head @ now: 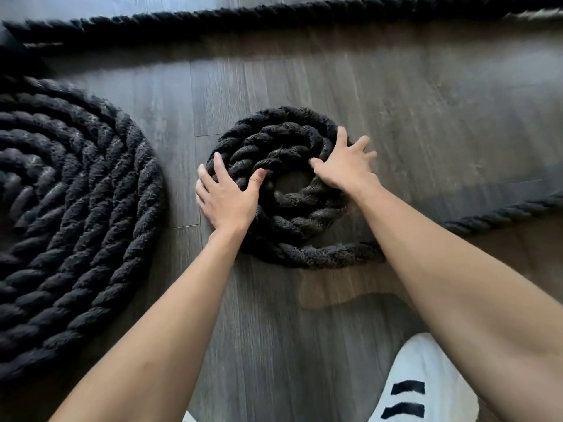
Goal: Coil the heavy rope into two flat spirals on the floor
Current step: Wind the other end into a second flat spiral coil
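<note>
A thick black twisted rope lies on the grey wood floor. At the left it forms a large flat spiral (70,214) of several turns. In the middle sits a small spiral (283,138) of about three turns with a hole at its centre. My left hand (227,196) presses flat on the small spiral's left side, fingers spread. On its right side lies my right hand (344,166), also flat with fingers spread. Neither hand grips the rope. From the small spiral's bottom, the loose rope (502,216) runs off to the right.
A straight stretch of the same rope (274,19) runs across the far floor from left to right. My white shoe with black stripes (423,388) is at the bottom right. Bare floor (441,111) lies right of the small spiral.
</note>
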